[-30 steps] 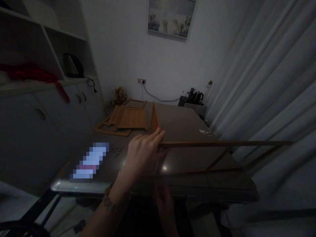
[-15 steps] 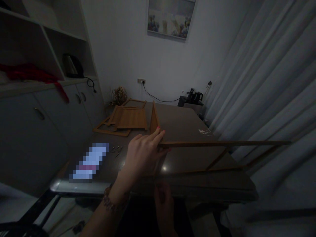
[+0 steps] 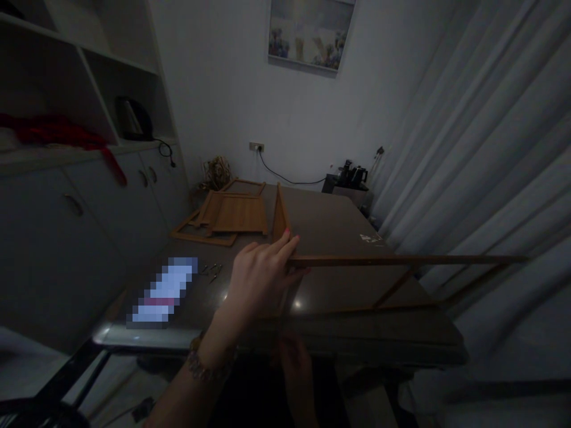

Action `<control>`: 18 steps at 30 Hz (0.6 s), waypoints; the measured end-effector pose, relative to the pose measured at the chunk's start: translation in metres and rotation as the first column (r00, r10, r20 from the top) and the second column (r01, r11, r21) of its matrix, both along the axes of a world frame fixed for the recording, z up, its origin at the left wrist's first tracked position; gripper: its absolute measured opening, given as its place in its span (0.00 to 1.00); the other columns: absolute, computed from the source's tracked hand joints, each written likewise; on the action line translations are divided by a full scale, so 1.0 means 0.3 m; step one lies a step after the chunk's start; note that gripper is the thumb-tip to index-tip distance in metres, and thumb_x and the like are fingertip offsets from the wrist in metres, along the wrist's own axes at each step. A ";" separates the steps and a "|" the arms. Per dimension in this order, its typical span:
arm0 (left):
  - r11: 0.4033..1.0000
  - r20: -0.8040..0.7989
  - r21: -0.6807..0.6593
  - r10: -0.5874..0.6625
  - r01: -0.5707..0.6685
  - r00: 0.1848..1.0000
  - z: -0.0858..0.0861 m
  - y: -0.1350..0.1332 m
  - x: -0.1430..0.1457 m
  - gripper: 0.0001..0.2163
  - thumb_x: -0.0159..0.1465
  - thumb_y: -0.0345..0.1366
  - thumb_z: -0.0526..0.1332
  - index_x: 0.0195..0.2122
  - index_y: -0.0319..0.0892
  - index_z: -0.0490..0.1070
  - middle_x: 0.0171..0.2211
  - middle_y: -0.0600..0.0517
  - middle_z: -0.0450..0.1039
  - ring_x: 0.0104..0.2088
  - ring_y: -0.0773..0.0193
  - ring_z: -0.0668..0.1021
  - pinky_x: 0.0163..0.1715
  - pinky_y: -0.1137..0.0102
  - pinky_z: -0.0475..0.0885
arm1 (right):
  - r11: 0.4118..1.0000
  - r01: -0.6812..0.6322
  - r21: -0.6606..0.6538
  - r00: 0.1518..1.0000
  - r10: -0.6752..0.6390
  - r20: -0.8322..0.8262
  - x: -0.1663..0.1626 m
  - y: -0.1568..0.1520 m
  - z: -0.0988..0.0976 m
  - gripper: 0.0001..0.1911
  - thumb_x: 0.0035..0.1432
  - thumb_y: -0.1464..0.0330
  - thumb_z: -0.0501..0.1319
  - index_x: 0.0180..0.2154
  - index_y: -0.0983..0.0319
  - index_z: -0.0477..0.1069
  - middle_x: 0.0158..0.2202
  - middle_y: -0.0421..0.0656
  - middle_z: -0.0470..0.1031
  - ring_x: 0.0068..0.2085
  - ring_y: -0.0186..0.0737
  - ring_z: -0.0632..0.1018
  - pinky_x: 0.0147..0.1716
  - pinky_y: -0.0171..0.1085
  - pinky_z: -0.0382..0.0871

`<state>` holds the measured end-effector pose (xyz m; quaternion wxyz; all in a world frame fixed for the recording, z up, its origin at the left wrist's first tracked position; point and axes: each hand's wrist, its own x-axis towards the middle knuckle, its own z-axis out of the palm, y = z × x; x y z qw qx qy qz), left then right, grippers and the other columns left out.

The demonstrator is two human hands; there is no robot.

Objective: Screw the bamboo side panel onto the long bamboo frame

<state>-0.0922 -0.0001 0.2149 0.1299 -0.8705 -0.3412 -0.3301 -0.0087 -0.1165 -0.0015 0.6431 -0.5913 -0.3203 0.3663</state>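
Observation:
My left hand (image 3: 259, 273), with a bracelet at the wrist, grips the corner where a long wooden frame (image 3: 401, 260) meets an upright wooden panel (image 3: 280, 215). The frame stands on edge and stretches to the right past the table's side. Low at the front edge of the table is my right hand (image 3: 297, 359), its fingers curled in; it is dim there, and I cannot see what they hold. Several small screws (image 3: 214, 272) lie left of my left hand, beside a blurred-out bright phone-like rectangle (image 3: 165, 291).
More wooden panels (image 3: 238, 214) and frames lie at the back left of the brown table (image 3: 321, 214). White scraps (image 3: 371, 239) are near its right edge. Cabinets with a kettle (image 3: 134, 119) stand left, and a pale curtain (image 3: 482, 148) hangs right.
My right hand has shifted slightly at the table's front edge. My left hand keeps its grip on the frame and panel; the view moves only a little.

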 end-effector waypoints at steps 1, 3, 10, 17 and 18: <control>1.000 0.001 -0.004 -0.001 0.001 1.000 0.000 0.000 0.000 0.24 0.60 0.49 0.59 0.55 0.45 0.66 0.54 0.49 0.70 0.37 0.55 0.80 0.33 0.60 0.71 | 1.000 0.004 -0.009 1.000 -0.004 -0.025 -0.002 0.001 -0.002 0.19 0.54 0.54 0.62 0.37 0.63 0.72 0.26 0.42 0.77 0.26 0.38 0.77 0.26 0.33 0.71; 1.000 0.003 -0.012 0.001 -0.001 1.000 0.000 0.001 0.000 0.24 0.60 0.49 0.59 0.55 0.45 0.66 0.54 0.48 0.70 0.36 0.56 0.80 0.33 0.60 0.71 | 0.999 0.009 -0.033 0.998 -0.011 -0.062 -0.003 0.001 -0.015 0.18 0.54 0.54 0.63 0.34 0.63 0.73 0.27 0.43 0.77 0.28 0.39 0.78 0.29 0.34 0.71; 1.000 0.011 -0.005 -0.004 0.004 1.000 0.002 0.001 0.000 0.24 0.59 0.49 0.60 0.55 0.45 0.67 0.53 0.46 0.71 0.36 0.55 0.80 0.33 0.60 0.71 | 0.999 0.054 -0.005 0.968 -0.054 -0.244 -0.021 -0.009 -0.067 0.22 0.56 0.49 0.58 0.34 0.61 0.74 0.32 0.45 0.79 0.35 0.44 0.80 0.35 0.40 0.74; 1.000 -0.005 -0.002 0.005 -0.005 1.000 0.004 -0.002 0.000 0.24 0.60 0.50 0.59 0.55 0.45 0.66 0.54 0.48 0.70 0.36 0.55 0.80 0.32 0.60 0.71 | 0.995 0.102 0.018 0.959 -0.094 -0.268 -0.030 0.014 -0.036 0.19 0.51 0.51 0.64 0.34 0.61 0.74 0.26 0.41 0.77 0.28 0.40 0.78 0.27 0.35 0.73; 1.000 -0.007 -0.002 0.005 -0.005 1.000 0.005 -0.002 0.001 0.24 0.60 0.50 0.59 0.55 0.45 0.66 0.54 0.48 0.70 0.36 0.55 0.80 0.32 0.60 0.71 | 0.992 0.124 0.018 0.961 -0.116 -0.249 -0.031 0.019 -0.034 0.19 0.49 0.52 0.66 0.35 0.61 0.74 0.26 0.41 0.77 0.27 0.39 0.78 0.26 0.35 0.73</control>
